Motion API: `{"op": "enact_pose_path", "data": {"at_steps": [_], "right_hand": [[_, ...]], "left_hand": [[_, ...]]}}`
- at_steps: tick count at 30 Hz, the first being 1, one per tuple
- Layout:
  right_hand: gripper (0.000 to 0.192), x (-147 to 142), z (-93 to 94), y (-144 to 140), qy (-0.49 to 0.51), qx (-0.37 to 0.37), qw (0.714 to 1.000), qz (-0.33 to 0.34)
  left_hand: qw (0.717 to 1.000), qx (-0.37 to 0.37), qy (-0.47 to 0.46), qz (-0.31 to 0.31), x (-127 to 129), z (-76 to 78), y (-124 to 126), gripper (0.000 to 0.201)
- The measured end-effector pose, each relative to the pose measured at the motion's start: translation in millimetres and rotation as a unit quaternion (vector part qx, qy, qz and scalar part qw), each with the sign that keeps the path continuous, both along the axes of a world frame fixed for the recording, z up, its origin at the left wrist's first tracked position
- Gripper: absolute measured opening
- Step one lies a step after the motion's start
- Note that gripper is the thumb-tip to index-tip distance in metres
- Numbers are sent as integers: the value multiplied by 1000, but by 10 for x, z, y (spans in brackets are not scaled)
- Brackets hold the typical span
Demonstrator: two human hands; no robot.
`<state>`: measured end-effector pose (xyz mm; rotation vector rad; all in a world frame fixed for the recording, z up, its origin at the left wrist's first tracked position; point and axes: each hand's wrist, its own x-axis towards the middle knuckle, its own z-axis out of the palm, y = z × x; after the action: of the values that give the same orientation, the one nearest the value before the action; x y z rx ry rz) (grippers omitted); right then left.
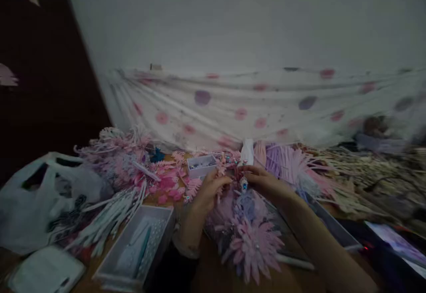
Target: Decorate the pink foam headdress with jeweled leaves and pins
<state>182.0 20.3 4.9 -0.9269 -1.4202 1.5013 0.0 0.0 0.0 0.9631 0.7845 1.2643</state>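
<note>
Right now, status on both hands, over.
Left hand and right hand pinch a small blue-beaded piece. Pink flower lies below. Small white box behind.

Two bare hands, lower centre of frame. Left hand [208, 191]: forearm bare down to wrist; pale cuff or band [186, 249] around lower forearm, below it dark sleeve [173, 273] running to bottom edge. Right hand [266, 182]: forearm bare along whole visible length, toward lower right corner; no sleeve edge in view. Picture blurred: rings, nails, cuff fabric too soft to tell.
</note>
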Motion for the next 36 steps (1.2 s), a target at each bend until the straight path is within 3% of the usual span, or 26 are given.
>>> {"op": "enact_pose_path", "data": {"at_steps": [9,15,17,20,24,27,30,34,36], "right_hand": [[23,-24,71,80,-5,-18,1000,20],[8,-46,158,35,-58,-17,998,0],[8,-24,170,39,-75,-4,996,-43],[17,34,191,-12,-75,54,982,-167],[31,42,248,-403,-21,209,918,-336],[22,-64,251,-867,-19,263,910,-320],[18,-231,175,-1212,-120,282,925,-222],[19,-359,-30,-1344,-117,295,925,-210],[21,-337,-159,-1342,-80,249,942,-210]], "left_hand": [[1000,-6,15,21,66,35,-2,29],[997,1,21,79,109,33,12,35],[995,3,27,98,85,28,27,33],[987,16,52,148,-8,18,34,33],[962,86,112,234,-182,77,-148,37],[928,146,250,233,-233,170,-446,40],[901,190,343,187,-146,208,-741,37],[879,255,384,124,75,137,-989,34],[885,249,383,91,139,102,-1061,44]]}}
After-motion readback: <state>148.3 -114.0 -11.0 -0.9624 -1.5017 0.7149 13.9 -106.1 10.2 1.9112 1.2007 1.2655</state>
